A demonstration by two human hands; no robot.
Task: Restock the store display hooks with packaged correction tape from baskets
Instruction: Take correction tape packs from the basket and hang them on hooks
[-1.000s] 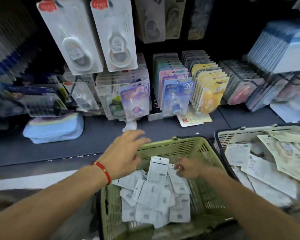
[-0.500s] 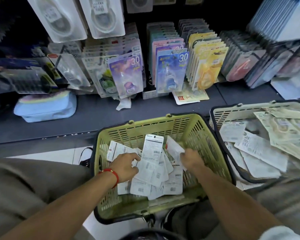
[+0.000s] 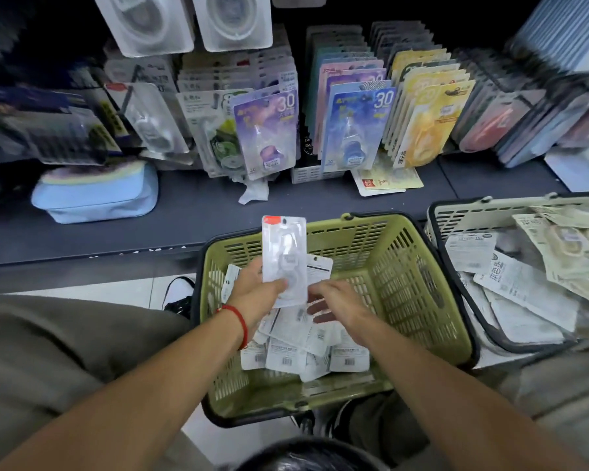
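Left hand (image 3: pixel 252 294): grip pinches one clear correction tape pack (image 3: pixel 284 256), upright above green basket (image 3: pixel 405 266). Right hand (image 3: pixel 337 300): fingers spread loose, holding nothing, over loose packs (image 3: pixel 286 355) inside.

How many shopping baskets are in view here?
2. A green basket sits in front of the person, under both hands; a white basket stands to its right, cut off by the frame edge. Others may lie out of view.

A large white "30" stands at the upper right of the purple blister card (image 3: pixel 267 130) and again on the blue blister card (image 3: pixel 356 125) beside it at upper centre; other print is unreadable.
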